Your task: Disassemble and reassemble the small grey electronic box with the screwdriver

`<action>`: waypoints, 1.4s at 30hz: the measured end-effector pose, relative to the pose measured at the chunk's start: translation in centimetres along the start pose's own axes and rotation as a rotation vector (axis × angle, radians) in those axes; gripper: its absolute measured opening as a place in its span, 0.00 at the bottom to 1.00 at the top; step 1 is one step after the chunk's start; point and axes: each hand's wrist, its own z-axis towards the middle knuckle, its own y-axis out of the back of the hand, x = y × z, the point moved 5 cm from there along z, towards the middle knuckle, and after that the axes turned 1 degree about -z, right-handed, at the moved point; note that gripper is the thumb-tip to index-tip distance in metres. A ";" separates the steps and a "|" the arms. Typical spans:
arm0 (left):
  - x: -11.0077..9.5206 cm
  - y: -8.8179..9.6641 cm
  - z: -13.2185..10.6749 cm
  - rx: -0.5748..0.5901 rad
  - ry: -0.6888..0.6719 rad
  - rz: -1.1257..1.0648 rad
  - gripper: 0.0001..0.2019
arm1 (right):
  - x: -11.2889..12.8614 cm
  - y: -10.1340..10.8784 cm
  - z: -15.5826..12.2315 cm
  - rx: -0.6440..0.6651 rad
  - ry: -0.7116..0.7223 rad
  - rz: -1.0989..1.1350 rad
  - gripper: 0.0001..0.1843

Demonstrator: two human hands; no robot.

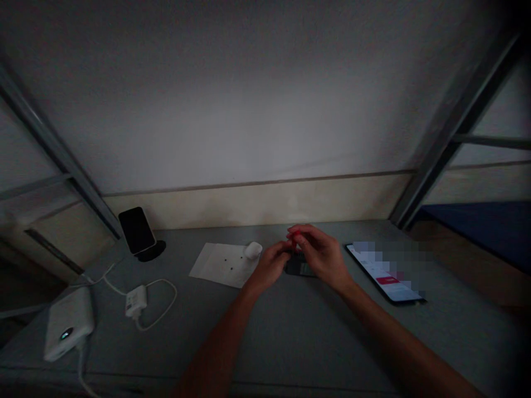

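Observation:
My right hand is closed round a small red screwdriver, held upright over a dark flat device. The fingers cover most of the device, so its kind is unclear. My left hand is closed at the device's left edge, its fingertips close to the lower end of the screwdriver. What those fingertips pinch, if anything, is hidden. Left of my hands lies a sheet of white paper with several tiny dark specks like screws. A small white rounded case sits on its right part.
A lit tablet lies right of my hands on the grey table. At the left are a phone on a stand, a white power bank and a white charger with cables. Metal frame posts flank the table; a wall stands behind.

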 end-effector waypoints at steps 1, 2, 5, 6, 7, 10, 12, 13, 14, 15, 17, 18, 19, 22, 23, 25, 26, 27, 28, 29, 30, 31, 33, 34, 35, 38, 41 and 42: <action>0.0 0.0 0.0 0.004 0.007 -0.008 0.12 | -0.3 0.0 0.0 -0.011 -0.034 0.035 0.09; 0.0 0.1 -0.1 0.008 0.016 -0.020 0.12 | -0.6 0.0 0.1 -0.028 -0.057 0.065 0.08; 0.2 0.2 -0.2 0.028 0.046 -0.074 0.12 | -0.9 0.2 0.3 -0.097 -0.076 0.116 0.08; 0.3 0.2 -0.3 0.036 0.051 -0.097 0.12 | -0.9 0.3 0.3 -0.121 -0.077 0.119 0.09; 0.5 0.3 -0.3 0.044 0.054 -0.118 0.12 | -0.9 0.4 0.4 -0.143 -0.076 0.112 0.10; 1.1 0.3 -0.3 0.058 0.063 -0.175 0.13 | -0.7 0.5 0.3 -0.157 -0.072 0.054 0.12; 1.3 0.3 -0.2 0.054 0.067 -0.189 0.13 | -0.6 0.3 0.2 -0.110 -0.077 0.035 0.11; 1.3 0.3 -0.2 0.047 0.070 -0.189 0.13 | -0.6 0.2 0.2 -0.076 -0.083 0.039 0.11; 1.3 0.3 -0.2 0.037 0.073 -0.188 0.13 | -0.6 0.0 0.1 -0.044 -0.086 0.051 0.10; 1.3 0.3 -0.2 0.029 0.077 -0.189 0.12 | -0.6 -0.1 0.1 -0.015 -0.087 0.066 0.10; 1.1 0.3 -0.2 0.015 0.088 -0.202 0.10 | -0.4 -0.1 0.2 0.033 -0.079 0.088 0.10; 1.0 0.3 -0.2 0.009 0.096 -0.215 0.10 | -0.3 -0.1 0.3 0.057 -0.069 0.090 0.10; 1.0 0.3 -0.2 0.002 0.105 -0.227 0.09 | -0.1 -0.1 0.4 0.080 -0.054 0.086 0.10; 0.9 0.3 -0.2 -0.018 0.128 -0.229 0.08 | 0.2 -0.1 0.5 0.140 -0.012 0.042 0.09; 0.9 0.4 -0.2 -0.021 0.127 -0.218 0.07 | 0.3 -0.1 0.5 0.140 -0.001 0.020 0.09; 0.8 0.4 -0.2 -0.008 0.107 -0.183 0.07 | 0.4 0.1 0.5 0.106 0.034 -0.047 0.09; 0.7 0.4 -0.2 0.003 0.093 -0.165 0.07 | 0.6 0.2 0.4 0.076 0.065 -0.091 0.10; 0.6 0.4 -0.2 0.010 0.078 -0.151 0.07 | 0.8 0.4 0.3 0.041 0.103 -0.138 0.10; 0.6 0.4 -0.2 0.014 0.067 -0.142 0.07 | 1.0 0.5 0.3 0.011 0.141 -0.181 0.11; 0.6 0.4 -0.2 0.018 0.061 -0.137 0.07 | 1.3 0.5 0.2 -0.013 0.175 -0.215 0.12; 0.6 0.4 -0.1 0.018 0.057 -0.137 0.07 | 1.4 0.5 0.1 -0.027 0.200 -0.239 0.12; 0.6 0.4 -0.1 0.018 0.054 -0.141 0.07 | 1.6 0.5 0.1 -0.033 0.213 -0.253 0.12; 0.6 0.3 -0.1 0.024 0.050 -0.138 0.07 | 1.5 0.3 0.0 -0.026 0.205 -0.257 0.11; 0.5 0.3 -0.1 0.031 0.048 -0.130 0.07 | 1.4 0.2 0.0 -0.022 0.187 -0.251 0.11; 0.4 0.2 -0.1 0.035 0.045 -0.122 0.07 | 1.2 0.2 0.0 -0.016 0.161 -0.243 0.10; 0.0 0.2 -0.1 0.036 0.046 -0.104 0.08 | 0.5 -0.1 0.0 0.031 0.074 -0.200 0.12; -0.3 0.3 -0.2 0.004 0.064 -0.090 0.07 | 0.4 -0.3 -0.1 0.094 0.048 -0.155 0.15; -0.4 0.3 -0.2 -0.003 0.066 -0.086 0.06 | 0.4 -0.3 -0.2 0.104 0.053 -0.152 0.16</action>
